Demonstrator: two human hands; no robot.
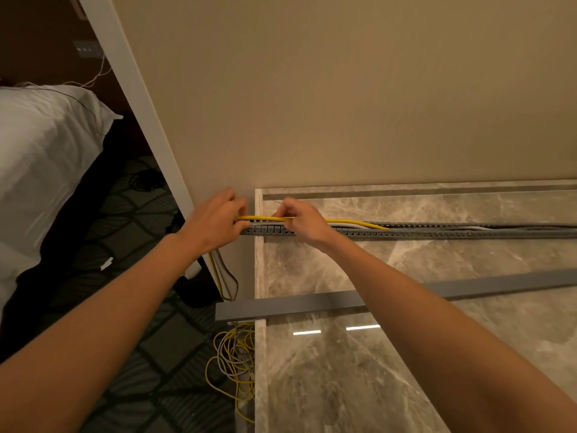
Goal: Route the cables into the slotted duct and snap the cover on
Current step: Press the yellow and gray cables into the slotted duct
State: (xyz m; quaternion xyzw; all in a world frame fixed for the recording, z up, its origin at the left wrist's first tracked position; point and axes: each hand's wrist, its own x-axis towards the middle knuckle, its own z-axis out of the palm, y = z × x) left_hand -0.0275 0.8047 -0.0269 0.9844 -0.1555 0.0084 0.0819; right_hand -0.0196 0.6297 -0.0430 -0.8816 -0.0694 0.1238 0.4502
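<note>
A grey slotted duct (437, 234) lies along the marble counter, its left end reaching the counter's edge. Grey and black cables (487, 227) run inside it. A yellow cable (352, 221) stretches just above the duct's left end and drops into the duct further right. My left hand (215, 221) pinches the yellow cable past the duct's end, off the counter. My right hand (301, 218) pinches the same cable a short way to the right, over the duct. The flat grey cover (296, 303) lies loose on the counter nearer to me, under my right forearm.
The marble counter (437, 354) meets a beige wall behind the duct. Yellow and grey cable slack (232, 354) hangs coiled off the counter's left edge above a patterned carpet. A bed with white linen (40, 157) stands at far left.
</note>
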